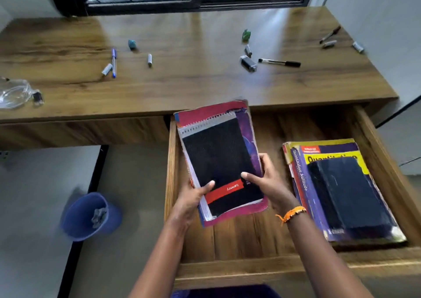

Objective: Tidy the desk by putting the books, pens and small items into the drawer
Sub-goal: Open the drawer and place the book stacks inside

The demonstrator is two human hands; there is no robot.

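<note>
A person looks down at a wooden desk [182,88] with its drawer [376,152] pulled open toward them at about 5 o'clock in the view. Both hands hold a small stack of books above the left half of the drawer, near the centre of the view. The stack is a black spiral notebook [216,161] with a red band, lying on a larger pink and purple book [247,126]. The left hand [193,199] grips the stack's lower left corner, thumb curled over the black cover. The right hand [271,183] grips the right edge, thumb pressed on top and fingers wrapped beneath; an orange wristband [290,214] circles that wrist. Whether the stack touches the drawer floor cannot be told. In the right half of the drawer, at 4 o'clock, lies a yellow and purple textbook [303,183] with a dark book [346,195] resting on it. On the desktop, small items are scattered: a blue pen [114,63] and a small grey cylinder [149,60] at 10 o'clock, a black marker [280,62] at 1 o'clock, another pen [330,34] toward 2 o'clock, and a green clip [246,35] at 12 o'clock. A clear plastic item [13,95] sits at 9 o'clock. A blue bin [84,215] stands on the floor at 8 o'clock.
</note>
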